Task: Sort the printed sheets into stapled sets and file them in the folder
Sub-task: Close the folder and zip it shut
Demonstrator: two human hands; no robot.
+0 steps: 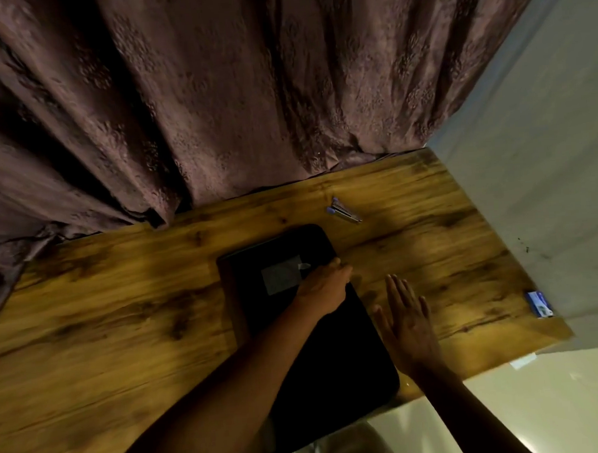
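Wooden desk is backed by a brown curtain, and near its middle a black folder lies shut. The folder's right edge is gripped by the left hand, while the right hand is held spread just beside it. Opening seems in hand; no sheets are seen, and a stapler lies beyond the folder.
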